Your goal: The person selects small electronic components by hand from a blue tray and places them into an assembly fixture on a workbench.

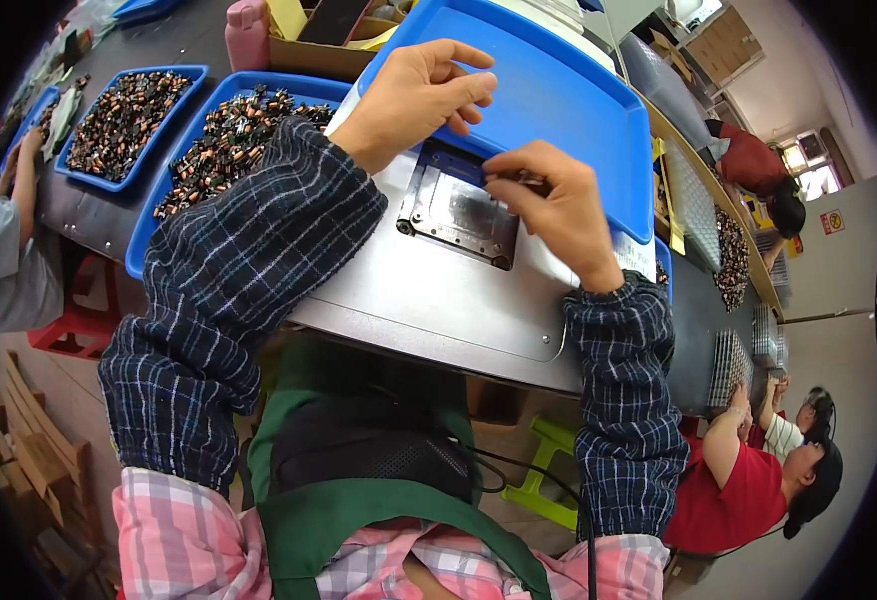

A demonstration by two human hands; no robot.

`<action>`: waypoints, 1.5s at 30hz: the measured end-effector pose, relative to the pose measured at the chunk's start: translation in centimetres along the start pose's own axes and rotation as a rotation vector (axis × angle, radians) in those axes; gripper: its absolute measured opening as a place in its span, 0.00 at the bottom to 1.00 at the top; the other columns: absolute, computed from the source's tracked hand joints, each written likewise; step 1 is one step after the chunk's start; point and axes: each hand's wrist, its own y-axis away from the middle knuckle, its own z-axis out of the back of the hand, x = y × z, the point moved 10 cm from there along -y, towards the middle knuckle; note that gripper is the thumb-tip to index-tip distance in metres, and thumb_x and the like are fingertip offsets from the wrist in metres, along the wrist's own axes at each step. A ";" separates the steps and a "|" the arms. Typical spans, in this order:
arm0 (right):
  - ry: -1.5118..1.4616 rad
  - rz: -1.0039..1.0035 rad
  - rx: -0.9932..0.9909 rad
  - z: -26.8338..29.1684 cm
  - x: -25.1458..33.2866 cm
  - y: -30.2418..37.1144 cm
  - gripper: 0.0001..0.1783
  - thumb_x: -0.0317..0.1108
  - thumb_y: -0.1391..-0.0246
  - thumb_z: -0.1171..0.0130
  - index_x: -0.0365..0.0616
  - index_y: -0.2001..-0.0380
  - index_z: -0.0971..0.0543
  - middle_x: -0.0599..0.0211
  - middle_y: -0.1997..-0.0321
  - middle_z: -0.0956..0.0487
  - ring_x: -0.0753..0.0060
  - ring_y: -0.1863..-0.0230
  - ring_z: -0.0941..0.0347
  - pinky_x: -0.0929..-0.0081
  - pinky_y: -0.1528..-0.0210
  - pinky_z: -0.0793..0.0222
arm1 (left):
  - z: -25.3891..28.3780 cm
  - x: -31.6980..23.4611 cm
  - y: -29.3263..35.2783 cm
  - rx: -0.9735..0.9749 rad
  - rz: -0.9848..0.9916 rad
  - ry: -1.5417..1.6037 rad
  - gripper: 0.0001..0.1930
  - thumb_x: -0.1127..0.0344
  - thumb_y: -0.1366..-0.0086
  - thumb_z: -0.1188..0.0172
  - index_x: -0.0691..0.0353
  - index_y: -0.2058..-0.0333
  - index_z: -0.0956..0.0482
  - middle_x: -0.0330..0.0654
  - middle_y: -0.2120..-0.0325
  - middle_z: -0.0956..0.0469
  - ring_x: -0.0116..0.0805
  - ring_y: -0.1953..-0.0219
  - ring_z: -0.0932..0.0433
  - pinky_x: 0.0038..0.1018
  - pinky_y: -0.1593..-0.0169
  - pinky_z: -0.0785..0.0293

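Note:
My left hand [420, 95] is raised over the near edge of a blue tray [528, 75]. Its fingers are loosely bent, thumb and forefinger apart, with nothing visible between them. Lower and to the right, my right hand [556, 203] has thumb and fingers drawn together in a pinch; a small dark bit shows between them, too small to name. Below the hands, a metal fixture plate [463, 212] with screws at its corners is set into a silver machine top [428, 290]. My right fingertips hover by the plate's far right corner and cover part of it.
On the left, blue trays [202, 73] hold heaps of small copper-and-black wound parts [128, 125]. A pink bottle [248, 38] stands by a cardboard box [323, 58]. Co-workers sit along the bench, one in red [703, 500] at right. A green stool [546, 470] is underneath.

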 end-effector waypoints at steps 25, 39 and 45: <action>0.301 0.293 0.142 -2.9 3.2 -0.4 0.06 0.25 0.62 0.42 0.39 0.74 0.23 0.58 0.72 0.26 0.58 0.72 0.30 0.70 0.68 0.34 | -0.1 -2.1 0.2 0.026 -0.100 -0.339 0.11 0.67 0.43 0.46 0.65 0.62 0.25 0.35 0.74 0.25 0.20 0.76 0.30 0.15 0.71 0.33; 0.946 -0.421 -0.580 19.7 -14.5 16.6 0.13 0.31 0.61 0.42 0.45 0.67 0.22 0.59 0.67 0.24 0.59 0.64 0.29 0.68 0.58 0.35 | 12.4 -0.3 15.8 -0.607 -0.026 -0.542 0.14 0.66 0.36 0.56 0.70 0.56 0.30 0.42 0.68 0.28 0.26 0.68 0.31 0.20 0.63 0.34; 0.746 -0.162 -0.700 13.8 -8.4 21.4 0.14 0.27 0.61 0.42 0.38 0.66 0.25 0.57 0.65 0.26 0.55 0.63 0.32 0.64 0.59 0.37 | 9.8 0.4 19.7 -0.694 -0.119 -0.702 0.22 0.57 0.33 0.64 0.71 0.54 0.33 0.52 0.60 0.29 0.40 0.56 0.31 0.28 0.51 0.36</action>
